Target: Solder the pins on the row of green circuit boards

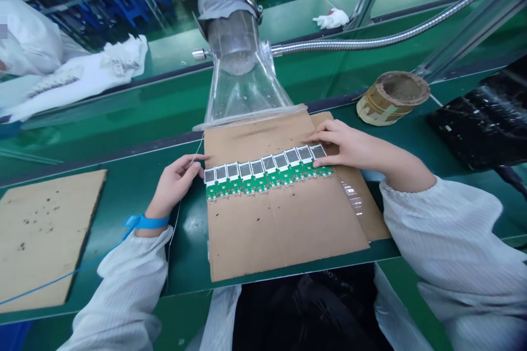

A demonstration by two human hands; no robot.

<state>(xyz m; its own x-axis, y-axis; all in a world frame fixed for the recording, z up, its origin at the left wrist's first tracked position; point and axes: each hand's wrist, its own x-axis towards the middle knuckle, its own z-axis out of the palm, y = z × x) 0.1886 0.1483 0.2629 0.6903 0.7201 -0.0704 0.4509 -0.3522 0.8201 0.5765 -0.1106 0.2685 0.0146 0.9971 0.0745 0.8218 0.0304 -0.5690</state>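
Head view. Between the fingers of the left hand and the right hand, a row of green circuit boards with small grey display screens along the far edge. Lying flat on a cardboard sheet, slightly slanted, farther off toward the right-hand fingers. At the left end, thumb and forefinger bent close together; impossible to tell whether pinching the end board or only touching it. At the right end, parted fingers, with the thumb on the boards and the forefinger just beyond the screens. Below the left fingers, a blue wrist strap; just beside them, a thin white cord. Well left of them, a cardboard panel on the green table. Beyond both hands' fingers, a clear extraction hood. Beyond and right of the right-hand fingers, a round cardboard tube; farther right, a shiny black object.
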